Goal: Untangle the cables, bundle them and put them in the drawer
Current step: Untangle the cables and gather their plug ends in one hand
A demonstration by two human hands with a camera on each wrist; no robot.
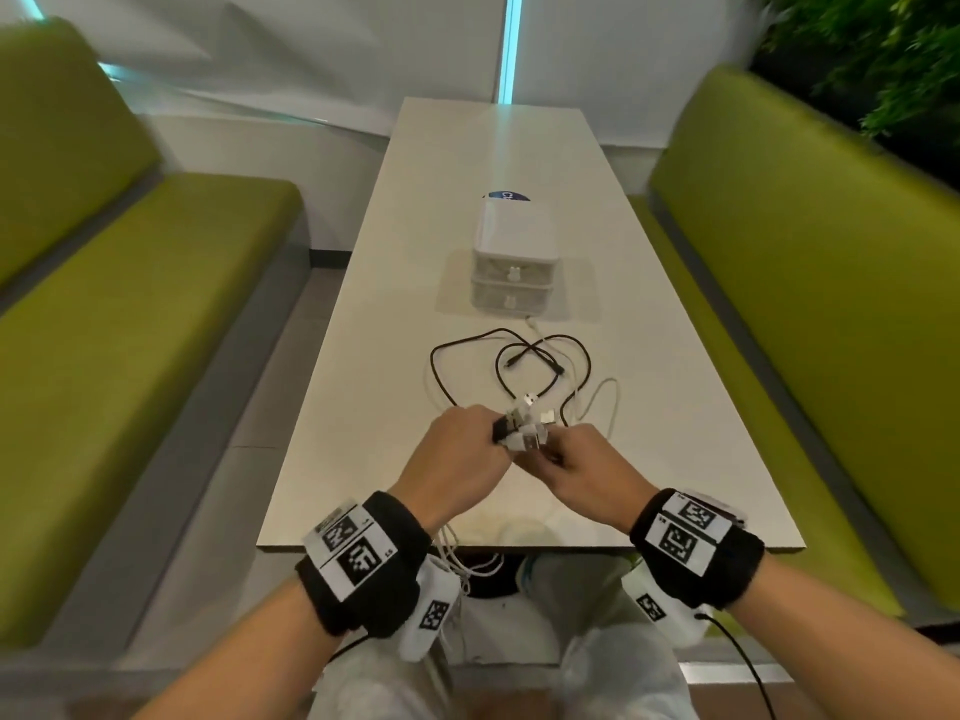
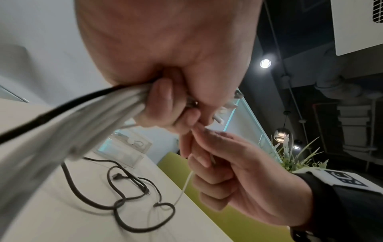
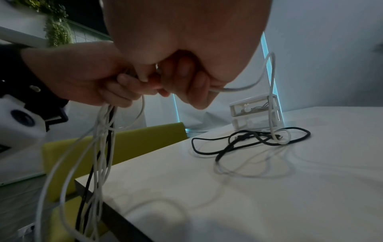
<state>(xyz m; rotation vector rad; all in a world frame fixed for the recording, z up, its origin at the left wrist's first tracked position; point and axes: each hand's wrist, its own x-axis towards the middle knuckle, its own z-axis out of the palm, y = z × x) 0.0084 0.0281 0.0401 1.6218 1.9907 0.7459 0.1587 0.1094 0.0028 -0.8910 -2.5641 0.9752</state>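
1. The cables [image 1: 524, 376] lie partly in a loose tangle on the white surface [image 1: 395, 314], black and white strands looped over one another just in front of the drawer unit [image 1: 511, 262].
2. Several cable ends are gathered up off the surface: a cluster of white and black plugs [image 1: 522, 428] sticks out between the two hands above the near part of the surface.
3. The left hand [image 1: 457, 459] is clenched around a bundle of white strands and one black strand [image 2: 87, 114]; the left wrist view shows its fingers [image 2: 159, 104] curled over them.
4. From that fist the strands [image 3: 99, 147] hang down past the near edge of the surface toward the person's lap.
5. The right hand [image 1: 582, 470] touches the left one and pinches a single white cable [image 3: 248, 85] in curled fingers [image 3: 186, 77]; this cable arcs up and drops into the tangle on the surface.
6. The drawer unit is white, with two stacked translucent drawers, both pushed in; the upper drawer [image 3: 253, 108] seems to hold some cable already, though the view is dim.
7. A blue and white label [image 1: 506, 196] lies on the surface just behind the unit.
8. Both wrists wear black bands [image 1: 363, 558] carrying square printed markers.
9. Green upholstered benches [image 1: 130, 304] flank the surface on either side, and foliage [image 1: 872, 49] shows at the far right.
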